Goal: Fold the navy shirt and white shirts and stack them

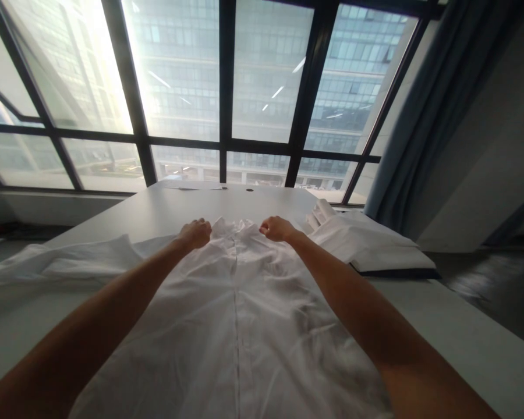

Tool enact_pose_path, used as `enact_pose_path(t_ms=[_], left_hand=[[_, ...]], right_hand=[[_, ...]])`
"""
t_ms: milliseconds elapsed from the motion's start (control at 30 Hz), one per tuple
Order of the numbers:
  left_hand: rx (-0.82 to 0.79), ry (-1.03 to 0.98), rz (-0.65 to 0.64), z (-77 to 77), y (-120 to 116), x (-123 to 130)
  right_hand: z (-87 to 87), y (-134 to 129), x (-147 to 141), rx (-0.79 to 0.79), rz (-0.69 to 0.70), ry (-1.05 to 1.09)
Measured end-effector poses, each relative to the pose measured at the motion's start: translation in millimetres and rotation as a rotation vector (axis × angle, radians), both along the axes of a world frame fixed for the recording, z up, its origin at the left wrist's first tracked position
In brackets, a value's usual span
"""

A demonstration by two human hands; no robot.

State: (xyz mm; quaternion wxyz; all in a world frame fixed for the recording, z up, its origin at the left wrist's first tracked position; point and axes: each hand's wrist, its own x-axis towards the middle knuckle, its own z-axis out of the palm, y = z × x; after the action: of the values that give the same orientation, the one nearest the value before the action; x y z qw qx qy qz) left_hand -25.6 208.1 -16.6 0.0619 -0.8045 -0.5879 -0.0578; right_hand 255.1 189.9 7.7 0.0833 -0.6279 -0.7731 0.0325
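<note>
A white shirt (205, 314) lies spread over the table with its collar end away from me. Its front opening runs down the middle towards me, and the cloth is wrinkled. One sleeve (91, 259) stretches out to the left. My left hand (196, 234) is closed on the cloth at the left shoulder, beside the collar (240, 226). On the other side of the collar, my right hand (276, 228) pinches the cloth near the right shoulder. The fingertips of both hands are partly hidden.
A folded pile of white cloth (371, 241) with a dark layer beneath it lies at the right. The white table (192, 203) reaches towards large dark-framed windows (227, 70). Paper (187, 185) lies at its far edge. A blue curtain (419, 134) hangs at the right.
</note>
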Motion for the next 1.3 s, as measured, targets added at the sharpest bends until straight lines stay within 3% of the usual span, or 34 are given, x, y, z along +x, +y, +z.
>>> enact_pose_path(t_ms=[100,200,300,400,533,633,700,833,1033,1167,1300], left_hand=[[0.101,-0.105,-0.064,-6.9,26.1,22.5],[0.136,-0.133,-0.103,-16.8,47.5,38.0],[0.117,-0.095,-0.128,-25.9,59.8,45.3],[0.115,-0.105,-0.106,-30.8,59.4,44.6],[0.217,-0.297,0.054,-26.4,44.9,36.9],[0.23,-0.415,0.187,-21.7,36.8,31.6],[0.209,-0.458,0.212,-21.6,35.6,29.5],[0.182,-0.474,0.15,-27.4,37.5,29.7],[0.231,-0.52,0.185,-30.3,40.5,32.1],[0.08,-0.652,0.254,-21.5,51.2,23.5],[-0.147,-0.949,0.261,-11.5,61.8,11.9]], right_hand=[[-11.3,32.7,-18.8,0.129,-0.01,0.078],[-32.3,59.3,-30.7,0.2,0.087,0.151],[-51.0,73.7,-38.3,0.176,0.197,0.199],[-58.5,76.7,-40.1,0.131,0.22,0.251],[-51.3,73.0,-30.9,0.115,0.153,0.386],[-42.0,68.0,-24.4,-0.044,0.033,0.526],[-37.3,63.8,-24.8,-0.121,-0.038,0.481],[-32.2,55.9,-33.2,0.017,-0.168,0.226],[-30.2,56.3,-32.8,0.11,-0.232,0.2],[-30.7,68.0,-23.4,0.105,-0.239,0.439],[-29.5,76.6,-13.7,-0.078,-0.207,0.809]])
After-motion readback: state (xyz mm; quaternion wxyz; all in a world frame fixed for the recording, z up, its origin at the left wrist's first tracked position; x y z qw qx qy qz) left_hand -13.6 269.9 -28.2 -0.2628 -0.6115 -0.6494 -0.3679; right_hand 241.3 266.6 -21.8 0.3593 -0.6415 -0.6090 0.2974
